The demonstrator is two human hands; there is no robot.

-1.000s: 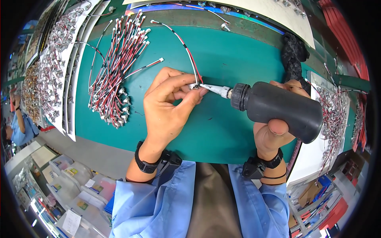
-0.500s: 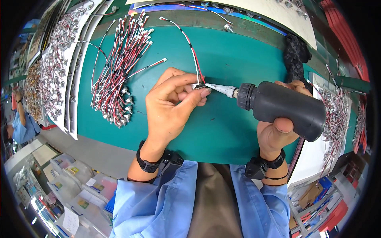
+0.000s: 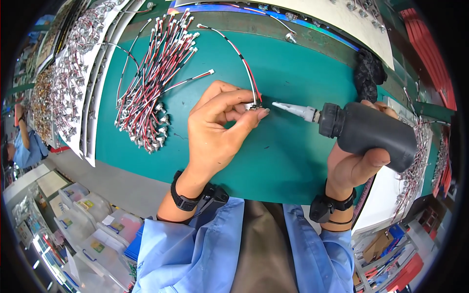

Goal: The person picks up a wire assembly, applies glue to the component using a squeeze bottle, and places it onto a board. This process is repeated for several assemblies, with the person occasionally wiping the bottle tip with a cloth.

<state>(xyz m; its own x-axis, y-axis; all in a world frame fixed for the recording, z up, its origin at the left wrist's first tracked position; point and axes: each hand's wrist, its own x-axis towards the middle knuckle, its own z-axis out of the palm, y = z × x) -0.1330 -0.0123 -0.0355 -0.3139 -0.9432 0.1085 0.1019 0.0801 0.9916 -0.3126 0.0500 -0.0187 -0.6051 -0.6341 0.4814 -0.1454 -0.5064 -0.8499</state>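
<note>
Between thumb and fingers, my left hand (image 3: 215, 129) pinches a small metal component (image 3: 251, 106), partly covered by the fingertips. Its red, white and black wire lead (image 3: 235, 47) curves up and away to a small white plug lying on the mat. My right hand (image 3: 354, 168) is wrapped round a black squeeze bottle (image 3: 378, 134), tipped on its side. The bottle's grey tapered nozzle (image 3: 295, 111) points left at the component, with a short gap between them. Left of my left hand lies a heap of similar wired components (image 3: 154, 73), white plugs at the far end, metal parts nearer me.
Green mat (image 3: 283, 166) covers the bench. White boards of wired components (image 3: 71, 93) stand at left, with another board (image 3: 373, 205) at right. A black crumpled cloth (image 3: 370, 71) lies at far right. Clear plastic boxes (image 3: 93, 207) sit lower left; another person (image 3: 27, 146) is at far left.
My right hand has drawn the bottle to the right, so its nozzle has come away from the component. My left hand keeps its pinch, and appears slightly further right in the picture.
</note>
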